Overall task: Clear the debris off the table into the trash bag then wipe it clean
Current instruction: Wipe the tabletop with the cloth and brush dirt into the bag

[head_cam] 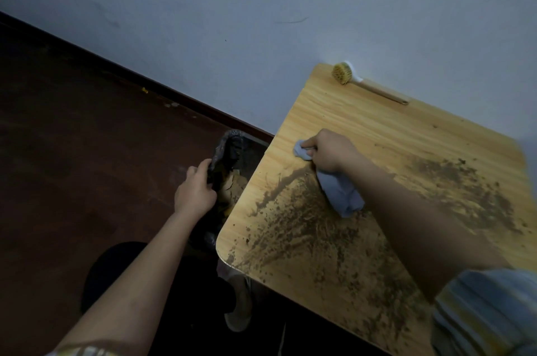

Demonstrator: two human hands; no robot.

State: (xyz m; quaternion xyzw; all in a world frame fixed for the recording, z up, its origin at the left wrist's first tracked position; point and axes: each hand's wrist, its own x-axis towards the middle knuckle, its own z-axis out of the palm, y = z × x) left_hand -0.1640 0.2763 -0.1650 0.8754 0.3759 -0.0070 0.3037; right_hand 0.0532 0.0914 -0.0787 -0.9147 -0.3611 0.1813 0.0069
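My right hand [328, 149] clutches the cloth [340, 190] on the worktop [363, 123]; my left hand [194, 190] grips the trash bag [229, 149] rim just beyond the worktop's left edge, debris [305, 228] between.

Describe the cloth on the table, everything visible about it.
The cloth is soft, grey-blue fabric, crumpled into a loose bunch. It lies on the wooden table at the edge of the brown debris. The right hand grips its upper end; the rest trails under the wrist toward the forearm.

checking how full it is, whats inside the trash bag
Through the open mouth of the trash bag, held by the left hand, brown dry debris shows. The dark plastic and table edge cover whatever lies deeper.
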